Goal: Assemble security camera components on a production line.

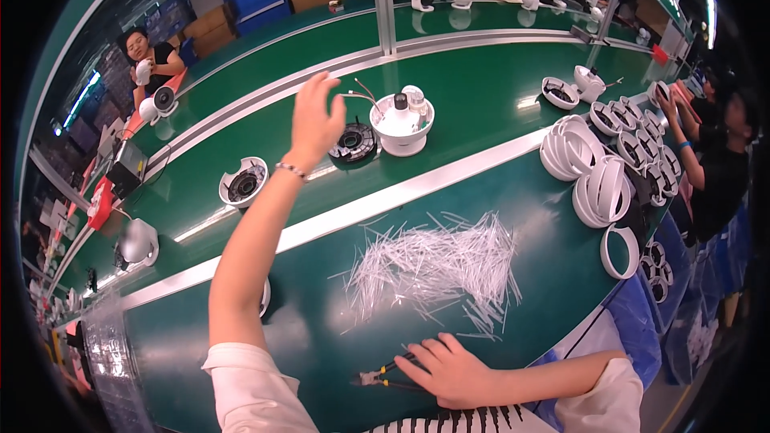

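My left hand (315, 119) reaches out over the green conveyor, fingers apart and holding nothing. Just right of it stands a white round camera housing (403, 132), open at the top, with a lens, a clear part and loose wires. Between hand and housing lies a black ring-shaped part (353, 143), partly hidden by the hand. My right hand (449, 370) is low on the near table, curled over the handles of cutting pliers (372, 378). The pliers' jaws point left; most of the handles is under my fingers. Beyond them spreads a pile of thin white strips (437, 269).
White rings (619, 252) are stacked at the table's right, beside several black-and-white parts (638, 148). A white cover with black inside (243, 183) and a dome camera (138, 242) sit on the conveyor at left. A metal rail (385, 0) rises behind. Other people work around the line.
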The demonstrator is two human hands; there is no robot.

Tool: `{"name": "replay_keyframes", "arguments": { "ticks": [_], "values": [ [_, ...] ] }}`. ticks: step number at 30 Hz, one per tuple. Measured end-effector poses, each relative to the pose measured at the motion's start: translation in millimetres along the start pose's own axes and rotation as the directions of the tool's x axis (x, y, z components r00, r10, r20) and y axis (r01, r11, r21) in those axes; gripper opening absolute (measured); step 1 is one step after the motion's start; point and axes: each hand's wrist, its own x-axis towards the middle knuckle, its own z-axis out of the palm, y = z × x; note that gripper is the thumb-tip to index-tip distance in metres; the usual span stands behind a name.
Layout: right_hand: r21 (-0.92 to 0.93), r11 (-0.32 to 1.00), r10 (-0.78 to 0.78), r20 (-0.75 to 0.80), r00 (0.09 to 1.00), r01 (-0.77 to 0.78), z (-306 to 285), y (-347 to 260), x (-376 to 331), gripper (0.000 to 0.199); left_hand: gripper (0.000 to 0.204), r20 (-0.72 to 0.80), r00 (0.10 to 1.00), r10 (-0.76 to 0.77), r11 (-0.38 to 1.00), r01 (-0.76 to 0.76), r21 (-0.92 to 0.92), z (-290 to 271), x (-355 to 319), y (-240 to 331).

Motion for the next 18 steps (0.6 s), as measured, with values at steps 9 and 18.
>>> {"name": "replay_keyframes", "arguments": {
  "ticks": [9, 18],
  "values": [
    [-0.296, 0.954, -0.162, -0.404, 0.9, 0.039, -43.8, 77.5, 5.2, 0.026, 0.013, 0.395, 0.876, -0.277, 0.961, 0.257, 0.103, 69.9, 22.8, 12.9],
    [-0.595, 0.646, -0.114, -0.694, 0.711, -0.478, -232.0, 287.0, 83.8, 0.035, 0.041, 0.756, 0.529, -0.386, 0.92, 0.161, 0.357, 98.8, 50.2, 48.1]
  ]
}}
